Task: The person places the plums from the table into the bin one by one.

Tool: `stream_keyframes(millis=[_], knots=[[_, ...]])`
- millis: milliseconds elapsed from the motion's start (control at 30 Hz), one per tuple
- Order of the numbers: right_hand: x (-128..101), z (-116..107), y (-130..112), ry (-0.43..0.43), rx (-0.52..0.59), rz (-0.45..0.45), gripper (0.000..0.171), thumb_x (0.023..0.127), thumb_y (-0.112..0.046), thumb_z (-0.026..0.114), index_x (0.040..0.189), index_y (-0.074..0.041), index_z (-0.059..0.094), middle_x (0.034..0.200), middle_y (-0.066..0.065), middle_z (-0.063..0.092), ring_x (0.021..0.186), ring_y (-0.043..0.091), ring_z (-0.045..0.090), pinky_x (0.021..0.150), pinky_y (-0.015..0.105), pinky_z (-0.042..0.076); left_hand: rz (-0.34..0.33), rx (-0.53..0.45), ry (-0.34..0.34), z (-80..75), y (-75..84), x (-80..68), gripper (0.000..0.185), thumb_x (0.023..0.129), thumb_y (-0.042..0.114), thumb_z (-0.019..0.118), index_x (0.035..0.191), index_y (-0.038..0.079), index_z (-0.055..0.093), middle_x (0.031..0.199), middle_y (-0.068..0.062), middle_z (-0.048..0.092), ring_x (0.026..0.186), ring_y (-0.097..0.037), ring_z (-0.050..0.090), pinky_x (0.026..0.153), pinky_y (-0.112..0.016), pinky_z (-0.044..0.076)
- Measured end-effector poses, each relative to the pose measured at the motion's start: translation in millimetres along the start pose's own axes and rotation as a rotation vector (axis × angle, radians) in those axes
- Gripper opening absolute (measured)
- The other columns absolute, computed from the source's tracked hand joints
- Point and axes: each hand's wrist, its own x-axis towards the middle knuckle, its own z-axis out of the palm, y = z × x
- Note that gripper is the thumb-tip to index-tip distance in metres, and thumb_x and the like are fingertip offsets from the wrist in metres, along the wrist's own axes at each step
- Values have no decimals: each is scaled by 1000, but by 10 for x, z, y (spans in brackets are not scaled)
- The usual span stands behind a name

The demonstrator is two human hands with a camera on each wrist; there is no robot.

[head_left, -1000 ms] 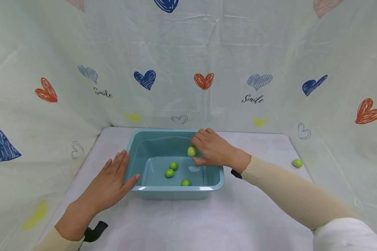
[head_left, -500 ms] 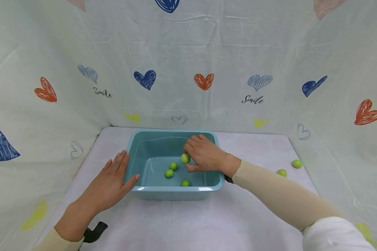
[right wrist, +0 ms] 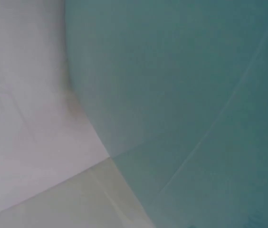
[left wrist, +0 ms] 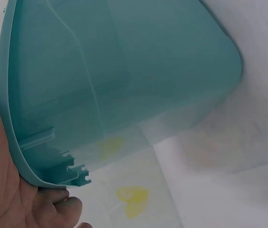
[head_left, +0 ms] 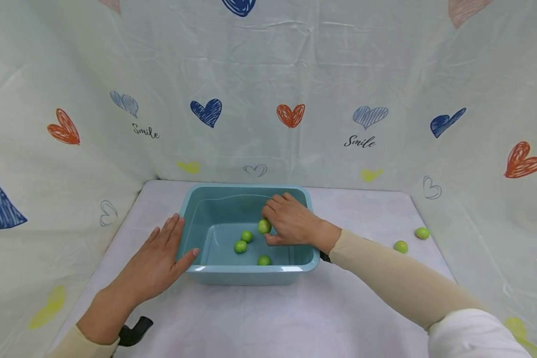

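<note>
The right hand (head_left: pixel 293 221) pinches a smooth, round green ball (head_left: pixel 264 226) between curled fingers and thumb, inside the basin (head_left: pixel 248 269) and toward 2 o'clock of its middle; whether that ball touches the floor I cannot tell. The left hand (head_left: pixel 154 263), well apart from the other, lies with straight fingers along the rim at 9 o'clock, thumb over the corner at 8.

The basin is glossy blue-green plastic, rectangular with rounded corners and a rolled lip. On its floor, near the middle, sit two green balls (head_left: pixel 240 246), just beside each other; a third loose ball (head_left: pixel 264 260) lies toward 5 o'clock, its lower edge cut off by the near rim. Two more balls (head_left: pixel 422 233) rest on the pale table (head_left: pixel 268 318), out toward 3 o'clock, the nearer right beside the beige sleeve (head_left: pixel 398 278).

A creased white sheet (head_left: pixel 250 59) printed with hearts hangs behind. The right forearm crosses the 3 o'clock rim and hides part of it. The right wrist view is blurred, mostly basin wall.
</note>
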Motion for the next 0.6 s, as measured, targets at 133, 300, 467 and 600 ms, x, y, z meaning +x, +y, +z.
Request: stream_keyframes(millis=[133,300,467,600], knots=[[-1,6,-6,-2,-16,6,31,92,-44,68,100,-14,63,92,-1,59,84,18,49,76,34,38,-1,-6,-3,0,-2,-2,93,107,56,51,163,-11,20,172,-30,20,158,-48,24,125,-69,24],[0,20,-4,-12,-35,11,35,92,-46,71,102,-13,63,93,0,59,85,19,49,76,34,38,3,-17,-2,-9,2,-7,92,107,56,51,163,-11,20,172,-30,19,158,-49,24,125,-69,24],[-4,19,-4,-8,-37,10,38,91,-47,74,102,-12,63,93,1,60,85,20,50,76,34,39,0,-15,-3,-11,5,-6,92,107,56,51,163,-11,20,172,-30,20,158,-49,24,125,-69,24],[-5,18,-5,1,-36,5,37,91,-46,74,101,-12,63,92,1,60,84,20,49,75,34,39,-2,-13,-5,-7,3,-3,92,107,56,51,163,-10,20,172,-30,19,158,-49,25,125,-69,24]])
